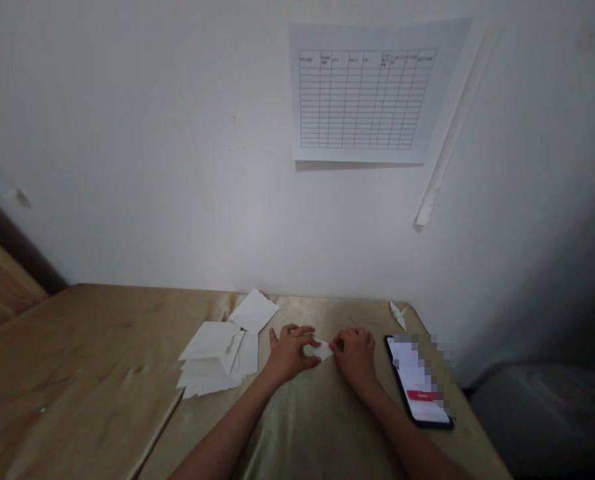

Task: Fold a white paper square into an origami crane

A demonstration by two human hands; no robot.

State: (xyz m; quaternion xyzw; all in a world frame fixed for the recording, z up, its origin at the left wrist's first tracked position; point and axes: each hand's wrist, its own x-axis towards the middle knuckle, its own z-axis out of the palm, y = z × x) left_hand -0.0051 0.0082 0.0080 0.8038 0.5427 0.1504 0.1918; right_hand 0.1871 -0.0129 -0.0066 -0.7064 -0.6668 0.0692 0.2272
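Note:
My left hand (290, 351) and my right hand (355, 353) rest close together on the tan table (102, 373), both with curled fingers. Between them lies a small folded piece of white paper (322, 349), pinched from both sides. Most of this paper is covered by my fingers. A loose pile of white paper sheets (222, 353) lies just left of my left hand.
A phone (417, 387) with its screen lit lies right of my right hand, near the table's right edge. A small folded paper figure (398, 313) sits at the back by the white wall. A printed table sheet (372, 93) hangs on the wall above.

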